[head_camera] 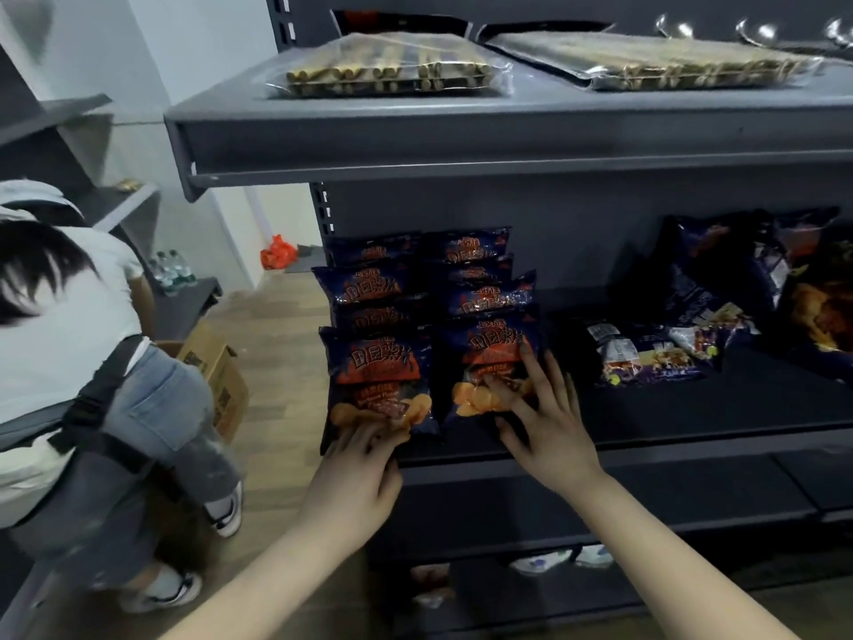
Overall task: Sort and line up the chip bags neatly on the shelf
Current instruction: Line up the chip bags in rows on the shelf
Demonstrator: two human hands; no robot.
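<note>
Two bare forearms reached up from the bottom edge of the frame to the middle shelf [692, 418]. The left hand [357, 461], lower centre, lay with its fingertips on the bottom edge of the front left bag [376, 371]. That part is blurred, so I cannot tell whether its grip pinched the bag or only touched it. The right hand [549, 422], just right of it, had its grip spread wide, with straight fingers pressed flat on the lower half of the front right bag [489, 358].

Both were dark blue chip bags with orange print, standing side by side at the shelf's front lip. Behind them the two rows of matching bags [484, 297] ran back toward the shelf's rear panel, each bag overlapping the next.

Right of centre on the same shelf, well apart from the rows, some loose small bags [646, 358] lay flat and askew. Larger dark bags [821, 307] leaned in a heap at the right edge behind them.

At the left edge of the frame a second person [69, 339] in a white top and jeans bent over the wooden floor [272, 408]. An open cardboard box [221, 371] stood near that person. Farther back were water bottles [173, 270] on a low shelf and an orange plastic bag [278, 254] on the floor.

Across the top of the frame, the upper shelf [415, 140] carried two flat clear packs of sticks [387, 71].
</note>
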